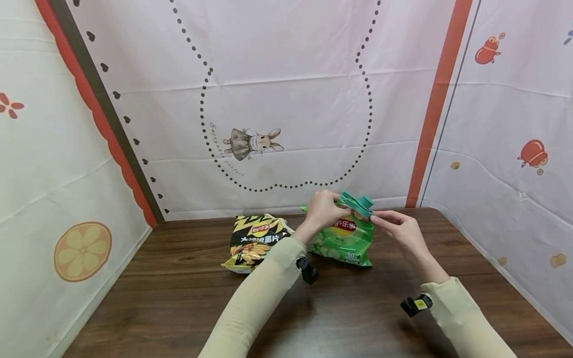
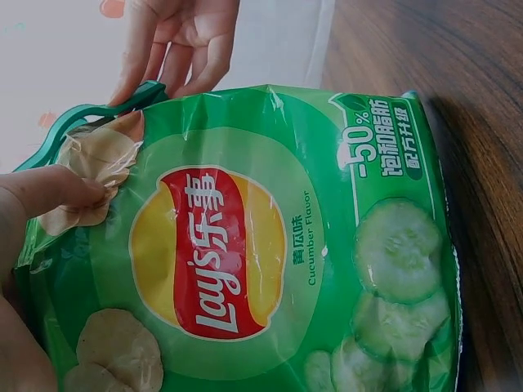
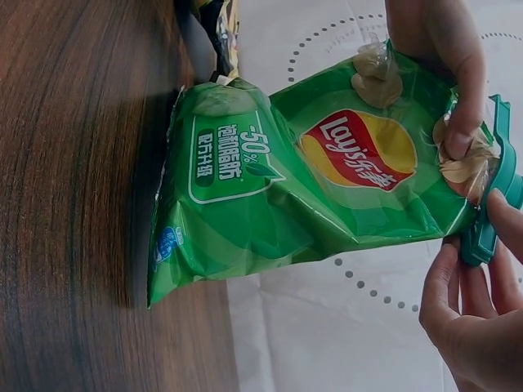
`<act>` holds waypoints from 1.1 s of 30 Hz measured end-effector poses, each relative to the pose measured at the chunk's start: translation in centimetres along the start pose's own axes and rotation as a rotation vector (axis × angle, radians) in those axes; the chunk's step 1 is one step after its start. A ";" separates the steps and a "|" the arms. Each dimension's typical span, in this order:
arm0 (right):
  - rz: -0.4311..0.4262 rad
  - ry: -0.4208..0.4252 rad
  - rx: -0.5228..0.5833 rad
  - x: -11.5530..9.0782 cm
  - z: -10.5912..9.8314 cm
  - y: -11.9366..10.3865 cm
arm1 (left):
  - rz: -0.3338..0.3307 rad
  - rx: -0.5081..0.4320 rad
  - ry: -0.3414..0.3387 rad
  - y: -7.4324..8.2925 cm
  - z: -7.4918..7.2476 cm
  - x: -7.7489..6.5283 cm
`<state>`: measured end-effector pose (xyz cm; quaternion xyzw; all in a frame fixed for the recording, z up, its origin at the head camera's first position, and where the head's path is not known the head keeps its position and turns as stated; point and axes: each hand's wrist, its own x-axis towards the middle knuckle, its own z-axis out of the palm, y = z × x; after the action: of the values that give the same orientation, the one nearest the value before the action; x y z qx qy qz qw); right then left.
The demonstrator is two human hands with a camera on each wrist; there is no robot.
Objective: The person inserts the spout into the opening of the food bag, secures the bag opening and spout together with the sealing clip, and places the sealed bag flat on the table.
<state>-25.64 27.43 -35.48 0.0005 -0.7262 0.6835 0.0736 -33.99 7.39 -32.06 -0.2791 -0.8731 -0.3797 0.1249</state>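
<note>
A green Lay's chip bag (image 1: 341, 242), cucumber flavor, stands on the table, its top drawn up between both hands. Near the bag's upper edge my left hand (image 1: 323, 211) pinches the film, the thumb pressing on the printed front in the left wrist view. Across that edge lies a green bag clip (image 1: 356, 205) with a round spout cap (image 1: 365, 201). My right hand (image 1: 400, 233) grips one end of the clip between thumb and fingers. In the right wrist view the clip (image 3: 505, 163) runs along the bag's top.
To the left a black and yellow chip bag (image 1: 257, 243) lies on the brown wooden table (image 1: 179, 298), close to my left forearm. Patterned white cloth (image 1: 286, 99) hangs behind the table and along both sides.
</note>
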 end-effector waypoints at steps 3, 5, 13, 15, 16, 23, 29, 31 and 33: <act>0.001 -0.001 0.039 0.0 0.1 0.0 | 0.001 0.008 -0.004 0.1 0.0 0.0; 0.004 -0.002 0.052 0.0 0.1 0.1 | 0.002 0.016 -0.003 0.0 0.0 -0.1; 0.014 0.001 0.108 0.1 0.6 -0.2 | 0.011 0.043 0.011 -0.1 0.2 0.0; 0.008 -0.003 0.129 0.2 0.6 -0.3 | 0.013 0.044 0.012 -0.1 0.2 0.0; 0.007 -0.002 0.141 0.2 0.7 -0.3 | 0.014 0.044 0.012 -0.1 0.2 0.0; 0.001 -0.025 0.056 0.3 0.6 -0.4 | 0.019 0.031 0.001 -0.2 0.1 0.1; 0.006 -0.036 -0.129 0.4 0.3 -0.5 | 0.030 0.029 -0.015 -0.2 0.0 0.1; 0.014 -0.042 -0.153 0.4 0.3 -0.4 | 0.032 0.036 -0.021 -0.3 0.0 0.1; 0.018 -0.043 -0.168 0.5 0.3 -0.3 | 0.035 0.045 -0.027 -0.3 0.0 0.2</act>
<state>-26.09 27.17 -35.12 0.0025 -0.7825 0.6205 0.0515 -34.29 7.30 -32.11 -0.2968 -0.8779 -0.3540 0.1260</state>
